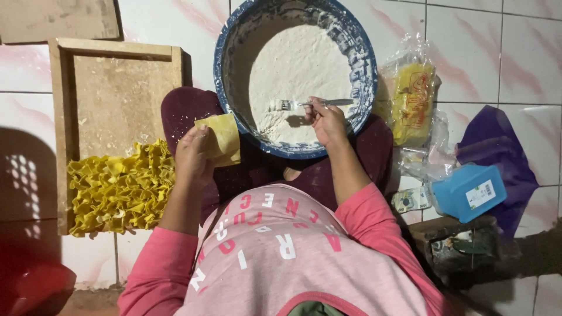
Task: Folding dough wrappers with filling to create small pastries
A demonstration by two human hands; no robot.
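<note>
My left hand point(193, 155) holds a flat yellow dumpling wrapper point(221, 138) just left of a big blue bowl point(357, 55) that rests on my lap. My right hand point(328, 122) grips a metal fork point(313, 104) whose tines lie in the pale white filling point(298, 70) near the bowl's front. The bowl's inner wall is smeared with the same paste.
A wooden tray point(111, 93) on the tiled floor to the left carries a heap of folded yellow dumplings point(120, 190). To the right lie a plastic bag of yellow wrappers point(410, 102), a blue plastic box point(468, 192) and a purple bag point(503, 152).
</note>
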